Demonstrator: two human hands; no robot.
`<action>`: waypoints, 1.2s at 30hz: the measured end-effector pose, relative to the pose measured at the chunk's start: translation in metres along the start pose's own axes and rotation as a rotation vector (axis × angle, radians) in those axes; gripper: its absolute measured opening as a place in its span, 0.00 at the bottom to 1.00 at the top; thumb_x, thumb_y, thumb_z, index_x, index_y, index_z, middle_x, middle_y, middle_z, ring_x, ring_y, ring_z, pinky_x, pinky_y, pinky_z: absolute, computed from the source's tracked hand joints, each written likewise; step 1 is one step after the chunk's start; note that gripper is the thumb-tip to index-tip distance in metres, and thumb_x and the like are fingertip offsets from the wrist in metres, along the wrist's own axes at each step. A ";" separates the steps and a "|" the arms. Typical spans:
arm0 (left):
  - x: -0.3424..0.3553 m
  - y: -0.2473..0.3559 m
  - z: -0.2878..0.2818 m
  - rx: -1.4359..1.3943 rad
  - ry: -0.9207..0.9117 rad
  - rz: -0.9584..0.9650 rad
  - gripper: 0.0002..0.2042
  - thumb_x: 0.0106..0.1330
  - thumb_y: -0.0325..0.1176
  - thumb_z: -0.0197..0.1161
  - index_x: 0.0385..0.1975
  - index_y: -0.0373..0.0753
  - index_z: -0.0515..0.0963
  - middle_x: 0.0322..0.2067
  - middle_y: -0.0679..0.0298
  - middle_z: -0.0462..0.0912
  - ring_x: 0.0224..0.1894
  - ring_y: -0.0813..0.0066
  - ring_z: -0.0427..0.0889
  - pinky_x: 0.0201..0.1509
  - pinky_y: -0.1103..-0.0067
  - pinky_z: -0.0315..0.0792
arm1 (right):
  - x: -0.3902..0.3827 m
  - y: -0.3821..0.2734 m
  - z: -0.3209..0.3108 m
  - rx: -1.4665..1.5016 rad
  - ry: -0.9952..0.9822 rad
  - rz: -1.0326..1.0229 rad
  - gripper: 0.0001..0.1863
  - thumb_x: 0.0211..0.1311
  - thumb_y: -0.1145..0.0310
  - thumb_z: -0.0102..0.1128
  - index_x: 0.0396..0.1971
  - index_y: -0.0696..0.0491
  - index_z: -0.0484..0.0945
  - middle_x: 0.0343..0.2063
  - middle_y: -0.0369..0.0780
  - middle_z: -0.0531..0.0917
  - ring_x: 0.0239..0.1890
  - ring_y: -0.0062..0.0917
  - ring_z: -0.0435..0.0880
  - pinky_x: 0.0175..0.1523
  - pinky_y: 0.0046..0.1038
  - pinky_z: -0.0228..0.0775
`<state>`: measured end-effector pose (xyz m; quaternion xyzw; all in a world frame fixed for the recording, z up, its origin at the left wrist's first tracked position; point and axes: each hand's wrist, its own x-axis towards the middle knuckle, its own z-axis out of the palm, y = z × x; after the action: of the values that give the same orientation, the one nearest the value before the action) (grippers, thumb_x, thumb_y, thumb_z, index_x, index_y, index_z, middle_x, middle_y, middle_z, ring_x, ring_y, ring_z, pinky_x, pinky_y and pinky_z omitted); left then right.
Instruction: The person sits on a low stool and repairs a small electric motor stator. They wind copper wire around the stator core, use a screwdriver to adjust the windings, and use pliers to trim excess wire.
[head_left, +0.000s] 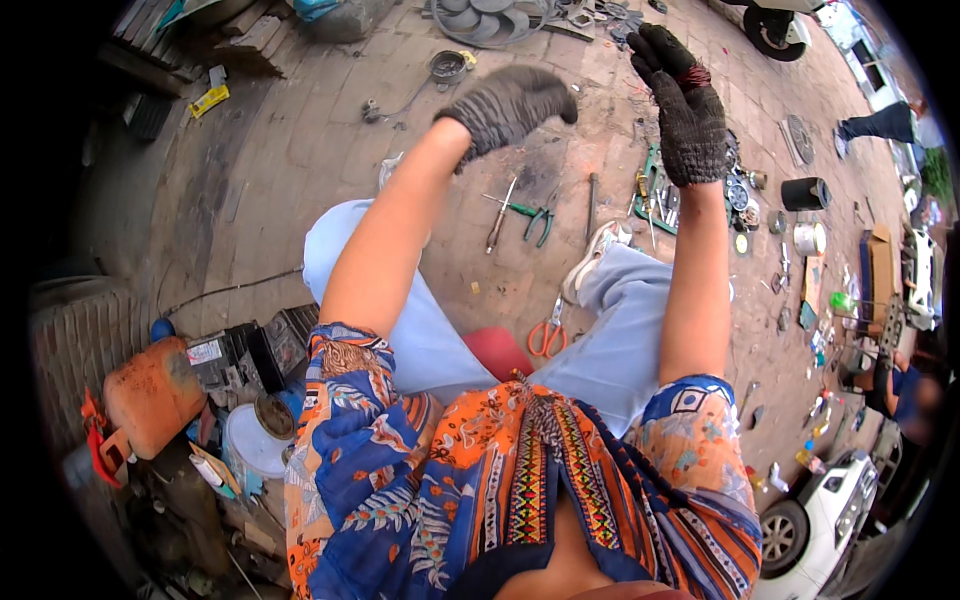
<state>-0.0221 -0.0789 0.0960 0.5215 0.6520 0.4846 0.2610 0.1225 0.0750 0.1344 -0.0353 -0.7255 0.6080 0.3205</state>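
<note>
My left hand (510,105), in a dark mottled glove, is raised over the paving with curved, motion-blurred fingers; any held object is hidden. My right hand (680,120), similarly gloved, is raised at the upper right, with dark red strands (694,76) among its bent fingers; what exactly it grips is unclear. Beneath and between them lie a screwdriver (494,236), green pliers (540,225) and a long metal bar (593,205). An open green tool set (645,180) is partly behind my right arm. Orange-handled scissors (548,337) lie between my legs.
A fan (480,20) and metal parts lie ahead. An orange can (150,400), batteries (260,350) and a bucket (250,440) crowd the left. Cans (809,239), scattered parts, a cardboard box (878,280) and a white car (815,520) are rightward, with two other people (880,125) at the edge.
</note>
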 end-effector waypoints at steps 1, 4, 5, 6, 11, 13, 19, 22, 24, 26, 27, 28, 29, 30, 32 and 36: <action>0.000 0.009 -0.009 0.046 0.052 0.011 0.14 0.63 0.43 0.55 0.30 0.40 0.81 0.29 0.69 0.81 0.31 0.78 0.74 0.38 0.80 0.70 | 0.001 0.004 -0.001 -0.015 -0.026 -0.004 0.22 0.63 0.80 0.42 0.58 0.61 0.61 0.56 0.46 0.69 0.59 0.31 0.68 0.64 0.30 0.59; -0.006 0.040 -0.031 0.079 0.040 0.080 0.13 0.62 0.41 0.56 0.30 0.37 0.79 0.28 0.67 0.80 0.32 0.78 0.74 0.37 0.81 0.70 | 0.001 0.009 0.007 0.026 -0.118 -0.036 0.22 0.64 0.79 0.42 0.59 0.60 0.61 0.56 0.45 0.70 0.59 0.30 0.68 0.64 0.30 0.59; -0.010 0.050 -0.035 -0.021 0.006 0.050 0.13 0.63 0.40 0.57 0.30 0.35 0.78 0.27 0.66 0.79 0.33 0.78 0.74 0.38 0.80 0.70 | -0.001 0.010 0.009 -0.001 -0.170 0.001 0.21 0.64 0.78 0.42 0.58 0.60 0.61 0.56 0.45 0.70 0.59 0.30 0.68 0.63 0.30 0.59; -0.011 0.055 -0.038 -0.126 -0.027 0.028 0.13 0.64 0.39 0.57 0.30 0.33 0.76 0.26 0.64 0.78 0.33 0.77 0.75 0.39 0.80 0.70 | -0.003 0.011 0.010 -0.036 -0.221 0.036 0.21 0.64 0.78 0.42 0.58 0.60 0.62 0.56 0.44 0.70 0.59 0.30 0.68 0.63 0.30 0.59; -0.012 0.057 -0.042 -0.205 0.051 0.081 0.13 0.63 0.39 0.57 0.31 0.33 0.77 0.27 0.63 0.79 0.34 0.76 0.75 0.40 0.79 0.70 | -0.012 0.006 0.026 0.092 -0.268 0.289 0.21 0.63 0.75 0.47 0.57 0.62 0.64 0.50 0.45 0.75 0.53 0.28 0.75 0.58 0.27 0.66; -0.012 0.054 -0.041 -0.258 0.088 0.109 0.13 0.63 0.39 0.57 0.32 0.33 0.76 0.28 0.62 0.79 0.34 0.76 0.75 0.40 0.78 0.70 | -0.015 0.001 0.031 0.358 -0.339 0.338 0.25 0.66 0.63 0.45 0.57 0.65 0.62 0.54 0.50 0.71 0.57 0.35 0.71 0.62 0.32 0.61; -0.013 0.061 -0.040 -0.196 0.043 0.063 0.14 0.63 0.39 0.56 0.34 0.32 0.75 0.29 0.62 0.79 0.34 0.77 0.76 0.40 0.79 0.71 | -0.013 0.006 0.029 0.892 -0.368 0.665 0.42 0.65 0.40 0.32 0.58 0.69 0.56 0.58 0.54 0.64 0.61 0.44 0.63 0.67 0.37 0.51; -0.012 0.062 -0.035 -0.341 0.000 0.044 0.14 0.63 0.39 0.57 0.34 0.32 0.76 0.29 0.62 0.79 0.34 0.77 0.76 0.38 0.79 0.71 | -0.012 0.010 0.031 0.909 -0.376 0.662 0.44 0.64 0.39 0.33 0.58 0.71 0.55 0.57 0.60 0.62 0.61 0.46 0.62 0.67 0.38 0.51; -0.010 0.062 -0.033 -0.368 -0.032 0.052 0.13 0.63 0.39 0.57 0.34 0.33 0.76 0.29 0.62 0.79 0.33 0.78 0.75 0.38 0.80 0.71 | -0.012 0.005 0.034 0.872 -0.303 0.675 0.45 0.63 0.38 0.32 0.58 0.71 0.55 0.57 0.59 0.63 0.61 0.46 0.63 0.67 0.38 0.50; -0.007 0.058 -0.032 -0.324 -0.055 0.077 0.13 0.63 0.39 0.58 0.33 0.33 0.76 0.28 0.63 0.79 0.33 0.78 0.75 0.38 0.80 0.71 | -0.013 0.007 0.032 0.965 -0.312 0.686 0.45 0.63 0.37 0.31 0.57 0.70 0.57 0.56 0.58 0.65 0.60 0.45 0.64 0.67 0.38 0.51; -0.006 0.057 -0.031 -0.308 -0.064 0.093 0.13 0.63 0.39 0.58 0.34 0.33 0.76 0.28 0.63 0.79 0.33 0.78 0.75 0.38 0.80 0.71 | -0.013 0.010 0.030 1.081 -0.360 0.692 0.45 0.63 0.37 0.31 0.56 0.70 0.59 0.56 0.58 0.66 0.60 0.45 0.65 0.67 0.38 0.51; -0.004 0.056 -0.030 -0.292 -0.073 0.109 0.13 0.63 0.39 0.58 0.34 0.33 0.76 0.28 0.63 0.79 0.33 0.78 0.75 0.38 0.80 0.71 | -0.012 0.013 0.028 1.196 -0.409 0.695 0.45 0.62 0.36 0.30 0.56 0.70 0.60 0.55 0.57 0.67 0.59 0.45 0.65 0.67 0.38 0.51; -0.003 0.056 -0.029 -0.276 -0.082 0.125 0.13 0.63 0.39 0.58 0.34 0.33 0.76 0.29 0.63 0.79 0.33 0.78 0.75 0.38 0.80 0.71 | -0.014 0.013 0.027 1.047 -0.369 0.691 0.45 0.62 0.36 0.30 0.55 0.69 0.61 0.54 0.56 0.68 0.59 0.45 0.66 0.67 0.38 0.51; -0.003 0.055 -0.028 -0.298 -0.074 0.118 0.13 0.63 0.39 0.57 0.34 0.33 0.76 0.29 0.63 0.79 0.33 0.78 0.75 0.38 0.80 0.71 | -0.015 0.006 0.031 0.897 -0.330 0.684 0.45 0.62 0.36 0.30 0.54 0.69 0.63 0.54 0.56 0.69 0.58 0.44 0.66 0.66 0.38 0.52; -0.003 0.053 -0.026 -0.342 -0.057 0.102 0.13 0.63 0.39 0.57 0.34 0.34 0.76 0.29 0.63 0.79 0.33 0.78 0.75 0.38 0.80 0.71 | -0.016 0.003 0.035 0.733 -0.307 0.672 0.44 0.62 0.36 0.29 0.55 0.67 0.62 0.54 0.54 0.69 0.58 0.43 0.67 0.66 0.38 0.52; -0.003 0.059 -0.025 -0.262 -0.026 0.066 0.12 0.63 0.39 0.57 0.34 0.34 0.76 0.29 0.63 0.79 0.34 0.78 0.75 0.38 0.80 0.71 | -0.017 0.008 0.031 0.724 -0.387 0.644 0.44 0.62 0.36 0.29 0.59 0.64 0.58 0.56 0.51 0.67 0.59 0.40 0.68 0.66 0.37 0.54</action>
<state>-0.0174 -0.0913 0.1588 0.5103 0.5621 0.5672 0.3192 0.1172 0.0428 0.1180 -0.0306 -0.4672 0.8831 -0.0308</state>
